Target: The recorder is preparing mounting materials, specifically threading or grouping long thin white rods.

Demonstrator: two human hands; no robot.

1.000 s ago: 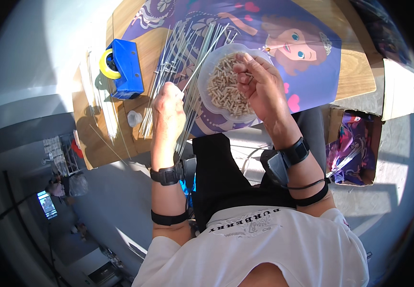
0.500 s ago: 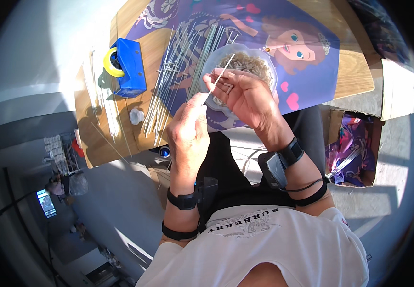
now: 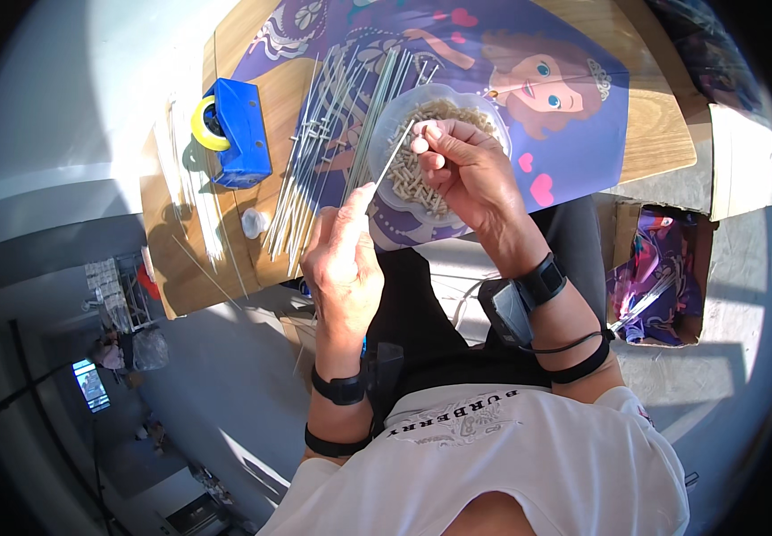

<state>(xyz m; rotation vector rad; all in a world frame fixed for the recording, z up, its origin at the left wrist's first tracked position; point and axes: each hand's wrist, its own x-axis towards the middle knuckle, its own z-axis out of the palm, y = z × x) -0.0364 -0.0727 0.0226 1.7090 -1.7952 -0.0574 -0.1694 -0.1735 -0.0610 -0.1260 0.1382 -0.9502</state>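
Both hands pinch one thin pale stick (image 3: 392, 158) over the clear bowl (image 3: 386, 125) of small pieces, left hand (image 3: 343, 261) fingers at its lower end, right hand (image 3: 466, 170) fingers at its upper

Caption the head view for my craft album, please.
Both hands, left hand and right hand, hold a thin stick over a clear bowl.

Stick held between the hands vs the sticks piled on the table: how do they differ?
The held stick is single, pinched between the left hand and right hand; the stick pile is a loose bundle of many, untouched. The held stick is lifted over the clear bowl; the stick pile lies flat on the purple mat and wooden table. The held stick looks shorter than those in the stick pile. Both are thin and pale.
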